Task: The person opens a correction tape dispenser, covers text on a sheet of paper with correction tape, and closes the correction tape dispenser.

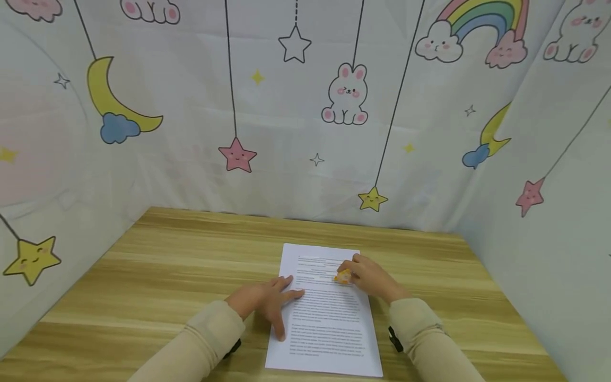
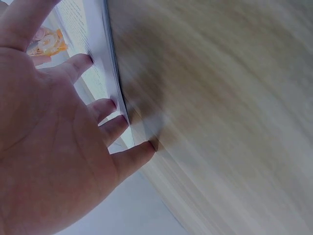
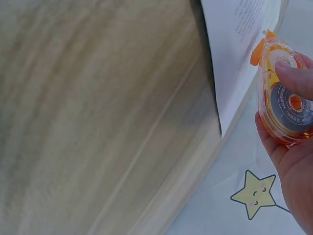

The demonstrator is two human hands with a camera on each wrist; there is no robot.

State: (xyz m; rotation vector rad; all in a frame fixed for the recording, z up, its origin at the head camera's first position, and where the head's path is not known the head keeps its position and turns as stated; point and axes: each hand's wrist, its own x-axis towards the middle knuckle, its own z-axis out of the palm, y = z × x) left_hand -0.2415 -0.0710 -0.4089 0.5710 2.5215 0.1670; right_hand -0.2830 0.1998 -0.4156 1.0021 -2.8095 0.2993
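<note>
A stack of printed paper (image 1: 329, 339) lies on the wooden table, its lines of text facing up. My right hand (image 1: 374, 277) grips an orange, see-through correction tape dispenser (image 1: 342, 276) over the upper right part of the page. In the right wrist view the thumb presses on the side of the correction tape (image 3: 288, 105), whose round reel shows through the case. My left hand (image 1: 269, 302) rests with spread, fairly straight fingers on the left edge of the paper. The left wrist view shows those fingertips (image 2: 110, 105) along the stack's edge.
The wooden table (image 1: 191, 254) reaches to a white cloth backdrop (image 1: 286, 116) printed with stars, moons and rabbits. Cloth walls also stand at the left and right sides of the table.
</note>
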